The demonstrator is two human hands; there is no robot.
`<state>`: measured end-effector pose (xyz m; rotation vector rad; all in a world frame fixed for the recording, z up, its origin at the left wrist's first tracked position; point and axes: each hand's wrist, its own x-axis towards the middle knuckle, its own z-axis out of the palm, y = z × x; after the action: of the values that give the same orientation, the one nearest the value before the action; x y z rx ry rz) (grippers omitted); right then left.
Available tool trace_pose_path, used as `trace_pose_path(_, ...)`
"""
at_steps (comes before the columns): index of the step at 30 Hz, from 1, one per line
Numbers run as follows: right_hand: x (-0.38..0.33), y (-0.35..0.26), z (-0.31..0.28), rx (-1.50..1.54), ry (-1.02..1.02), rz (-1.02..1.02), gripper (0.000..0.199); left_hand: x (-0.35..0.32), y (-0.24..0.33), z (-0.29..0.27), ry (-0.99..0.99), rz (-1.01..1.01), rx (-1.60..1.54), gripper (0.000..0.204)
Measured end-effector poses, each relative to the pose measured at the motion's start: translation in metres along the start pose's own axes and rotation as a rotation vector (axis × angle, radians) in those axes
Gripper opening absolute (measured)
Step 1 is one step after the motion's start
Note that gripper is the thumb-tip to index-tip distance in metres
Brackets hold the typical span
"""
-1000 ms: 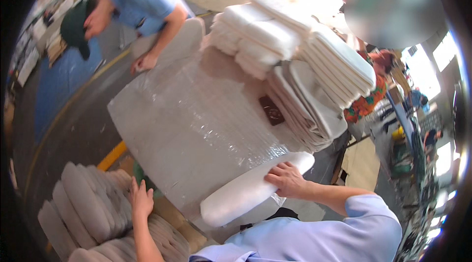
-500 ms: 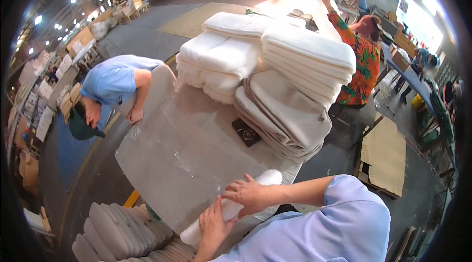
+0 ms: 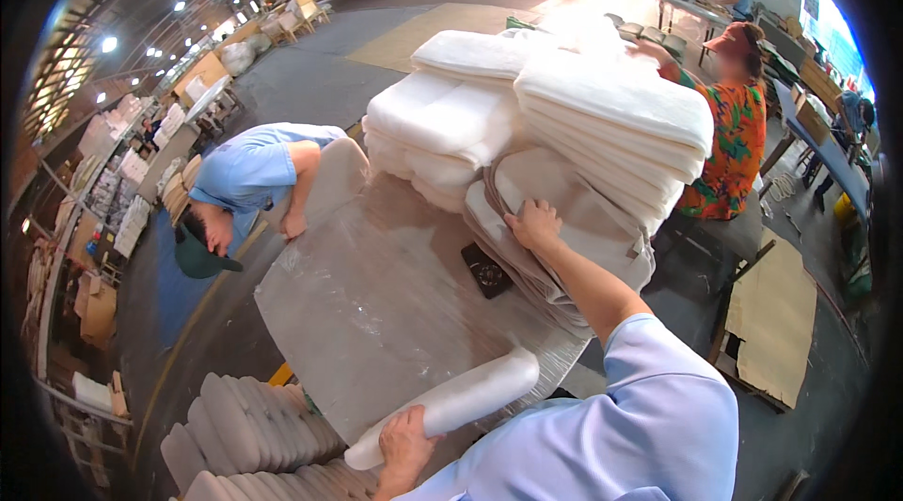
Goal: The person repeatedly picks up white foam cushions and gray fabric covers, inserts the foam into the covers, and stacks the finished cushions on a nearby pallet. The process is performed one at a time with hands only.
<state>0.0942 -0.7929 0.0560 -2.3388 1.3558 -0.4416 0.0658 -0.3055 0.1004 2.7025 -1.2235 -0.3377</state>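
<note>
A rolled-up white wadding sheet [image 3: 480, 390] lies slantwise along the near edge of the table [image 3: 339, 341]. My left hand [image 3: 406, 449] wraps its fingers round the roll's lower left part. Farther up, my right hand [image 3: 536, 224] rests on a stack of grey fabric covers [image 3: 574, 200], thumb apart from the slightly bent fingers; no cover is lifted. Thick folded white wadding [image 3: 611, 111] is piled partly over and behind the grey stack. A flat dark rectangular object [image 3: 485, 271] lies just left of the covers.
Stacked grey cushion-shaped pieces [image 3: 254, 435] stand below the table's left corner. A person in a blue shirt [image 3: 254, 162] bends at the left table edge. Another in a patterned shirt [image 3: 729, 139] is beyond the white pile. A cardboard sheet [image 3: 773, 322] is at the right.
My right hand has left the white roll and moved up and away onto the grey covers. The left hand stays on the roll. The patterned-shirt person's raised arm has come down.
</note>
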Motion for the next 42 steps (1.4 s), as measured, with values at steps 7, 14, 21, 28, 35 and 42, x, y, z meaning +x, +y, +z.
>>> trace_pose_path(7,0.011,-0.004,0.011,-0.047,-0.01,-0.029,0.044,-0.019,-0.003,0.011,0.186,0.042,-0.023,0.058)
trace_pose_path(14,0.007,-0.002,-0.062,0.084,0.015,-0.22,0.04,-0.029,-0.004,0.005,0.294,0.075,-0.031,0.049)
trace_pose_path(21,-0.079,-0.07,-0.141,0.594,-0.193,-0.581,0.035,-0.067,0.002,-0.003,0.267,-0.031,0.003,0.053)
trace_pose_path(28,-0.135,-0.108,-0.173,0.708,-0.539,-0.852,0.037,-0.088,0.011,0.028,0.247,-0.118,-0.057,0.069)
trace_pose_path(35,-0.165,-0.135,-0.166,0.785,-0.789,-1.034,0.037,-0.096,0.005,0.032,0.177,-0.141,-0.14,0.076)
trace_pose_path(42,-0.177,-0.135,-0.138,0.967,-0.987,-1.002,0.038,-0.095,0.016,0.048,0.23,-0.131,-0.063,0.049)
